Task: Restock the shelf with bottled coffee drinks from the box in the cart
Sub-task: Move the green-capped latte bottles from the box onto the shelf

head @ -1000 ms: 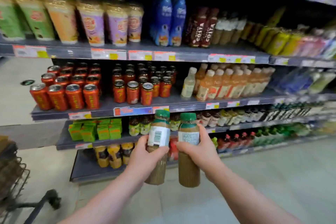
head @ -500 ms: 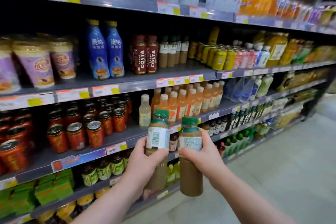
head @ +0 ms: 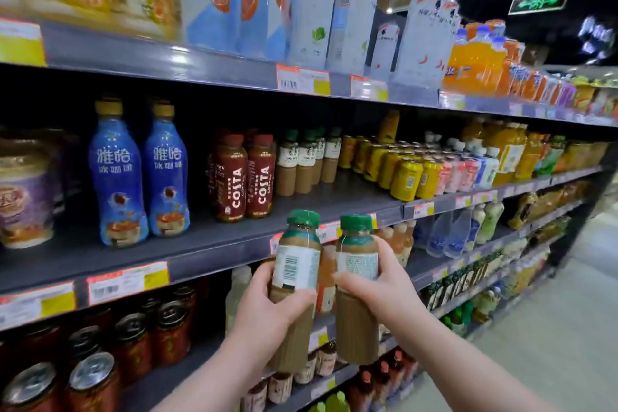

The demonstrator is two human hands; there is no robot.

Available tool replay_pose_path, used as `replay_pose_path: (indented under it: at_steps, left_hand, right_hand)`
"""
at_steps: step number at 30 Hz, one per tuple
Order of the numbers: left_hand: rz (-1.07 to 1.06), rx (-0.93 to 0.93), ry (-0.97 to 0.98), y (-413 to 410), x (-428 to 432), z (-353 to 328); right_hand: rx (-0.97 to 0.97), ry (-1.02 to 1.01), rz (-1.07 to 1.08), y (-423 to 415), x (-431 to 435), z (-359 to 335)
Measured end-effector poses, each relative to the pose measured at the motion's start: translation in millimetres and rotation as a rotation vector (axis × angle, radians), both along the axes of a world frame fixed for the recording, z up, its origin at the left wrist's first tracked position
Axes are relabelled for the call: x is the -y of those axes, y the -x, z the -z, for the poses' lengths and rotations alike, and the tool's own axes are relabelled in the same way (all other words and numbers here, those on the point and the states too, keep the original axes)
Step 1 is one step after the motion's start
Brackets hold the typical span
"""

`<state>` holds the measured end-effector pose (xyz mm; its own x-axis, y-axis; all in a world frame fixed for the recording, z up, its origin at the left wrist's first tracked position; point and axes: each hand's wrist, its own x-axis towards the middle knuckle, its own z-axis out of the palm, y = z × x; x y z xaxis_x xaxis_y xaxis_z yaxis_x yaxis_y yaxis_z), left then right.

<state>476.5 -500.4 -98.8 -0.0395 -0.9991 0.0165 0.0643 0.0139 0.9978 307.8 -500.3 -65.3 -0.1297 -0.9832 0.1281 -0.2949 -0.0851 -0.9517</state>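
My left hand (head: 267, 308) grips a green-capped bottle of brown coffee drink (head: 296, 264), its barcode label facing me. Beside it, my right hand (head: 381, 288) grips a second such bottle (head: 356, 321), upright. Both bottles are held just below the front edge of the dark grey shelf (head: 234, 241). On that shelf, further back, stand several matching green-capped coffee bottles (head: 306, 160) with bare shelf in front of them. The cart and its box are out of view.
Two red Costa bottles (head: 244, 177) stand left of the coffee row, and two blue bottles (head: 140, 174) further left. Yellow cans (head: 398, 167) sit to the right. Large bottles fill the shelf above, red cans (head: 93, 375) the shelf below. Aisle floor (head: 551, 328) lies to the right.
My view has risen and moved closer to the shelving; the cart dropped out of sight. Both hands have lifted their bottles up toward the shelf with the coffee row.
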Motion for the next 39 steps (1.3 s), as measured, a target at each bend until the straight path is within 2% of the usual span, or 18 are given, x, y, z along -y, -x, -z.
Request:
replay_pose_path:
  at_steps: [8, 13, 22, 27, 30, 36, 39]
  left_hand:
    - [-0.073, -0.044, -0.009, -2.5, 51.0, -3.4]
    - [-0.184, -0.042, 0.048, 7.3, 80.4, -12.4]
    - [-0.439, 0.018, 0.134, 48.7, 134.9, -27.5]
    - [-0.565, 0.065, 0.163, 71.7, 153.8, -29.1]
    - [-0.607, 0.041, 0.160, 83.8, 163.0, -28.8]
    - [-0.693, 0.019, 0.151, 105.9, 176.3, -32.7]
    - [-0.708, 0.000, 0.151, 111.3, 180.9, -32.5]
  right_hand:
    - [-0.032, 0.065, -0.038, 10.7, 88.1, -22.5]
    - [-0.093, 0.149, -0.059, 25.4, 167.5, -34.0]
    - [0.007, 0.134, -0.233, 40.9, 284.4, -42.1]
    - [-0.050, 0.102, -0.391, 51.8, 324.4, -34.8]
    - [-0.015, 0.050, -0.498, 58.7, 339.0, -31.6]
    - [-0.121, 0.179, -0.455, 55.0, 345.2, -20.7]
    - [-0.098, 0.138, -0.525, 59.2, 348.1, -20.7]
